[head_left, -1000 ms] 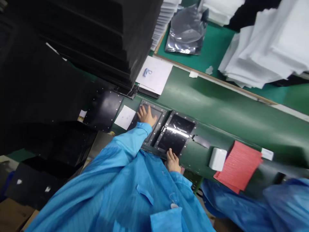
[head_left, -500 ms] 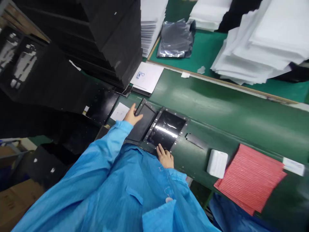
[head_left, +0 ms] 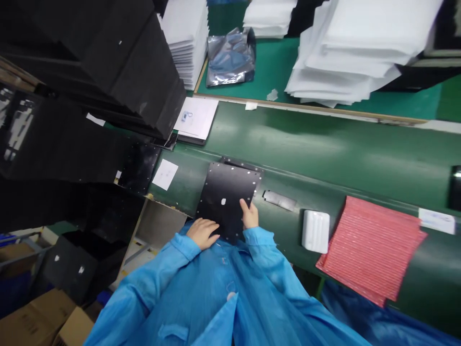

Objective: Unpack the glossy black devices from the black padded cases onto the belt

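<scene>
A black plate (head_left: 216,185) with bright dots along its edges and a small white mark lies in front of me. Another dark framed panel (head_left: 240,164) shows from under its far and right edges; most of it is hidden. My right hand (head_left: 249,215) grips the plate's right edge, thumb on top, the other fingers mostly out of sight. Resting on the near left corner is my left hand (head_left: 203,233), fingers stretched flat over the surface. Right of the plate lies a thin grey strip (head_left: 280,200).
A white plastic case (head_left: 316,231) and red bubble-wrap sheets (head_left: 370,247) lie to the right. Tall black foam stacks (head_left: 140,72) stand at the left. White sheets (head_left: 353,53) and a silvery bag (head_left: 230,57) occupy the back shelf. A paper slip (head_left: 165,174) lies left.
The recessed dark cover on the left is no longer seen there; a black plate now lies over the glossy panel. My left hand moved nearer, my right hand onto the plate's right edge.
</scene>
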`<action>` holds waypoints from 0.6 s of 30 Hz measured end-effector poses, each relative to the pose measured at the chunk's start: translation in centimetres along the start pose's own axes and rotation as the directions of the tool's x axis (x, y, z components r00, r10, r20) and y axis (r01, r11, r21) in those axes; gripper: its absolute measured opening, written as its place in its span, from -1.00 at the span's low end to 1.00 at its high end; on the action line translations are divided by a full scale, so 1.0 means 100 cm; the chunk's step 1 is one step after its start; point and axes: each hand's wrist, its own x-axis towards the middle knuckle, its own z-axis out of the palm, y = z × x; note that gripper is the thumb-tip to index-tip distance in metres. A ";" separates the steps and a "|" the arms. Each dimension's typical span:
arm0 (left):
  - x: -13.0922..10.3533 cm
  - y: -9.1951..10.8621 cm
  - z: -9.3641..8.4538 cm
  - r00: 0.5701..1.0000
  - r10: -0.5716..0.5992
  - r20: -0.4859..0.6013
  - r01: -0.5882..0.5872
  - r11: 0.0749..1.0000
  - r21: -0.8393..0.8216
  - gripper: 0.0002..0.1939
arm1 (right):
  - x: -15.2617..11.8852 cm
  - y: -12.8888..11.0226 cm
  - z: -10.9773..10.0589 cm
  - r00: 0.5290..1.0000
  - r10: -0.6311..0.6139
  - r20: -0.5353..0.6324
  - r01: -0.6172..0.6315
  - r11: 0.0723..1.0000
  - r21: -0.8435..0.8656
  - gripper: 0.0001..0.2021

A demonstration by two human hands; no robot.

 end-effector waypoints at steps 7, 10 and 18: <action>-0.002 -0.008 -0.001 0.992 -0.031 0.119 0.027 0.999 0.037 -0.60 | 0.036 0.005 -0.013 0.991 0.047 -0.123 -0.040 0.997 0.059 -0.43; 0.002 -0.008 -0.005 0.991 -0.045 0.126 0.038 0.998 0.057 -0.57 | 0.043 0.003 -0.025 0.994 -0.005 -0.113 0.008 1.000 0.024 -0.46; 0.026 -0.025 0.008 0.978 -0.190 0.089 0.174 0.972 0.160 -0.27 | 0.015 0.020 -0.039 0.986 -0.154 -0.059 0.127 0.937 -0.325 -0.18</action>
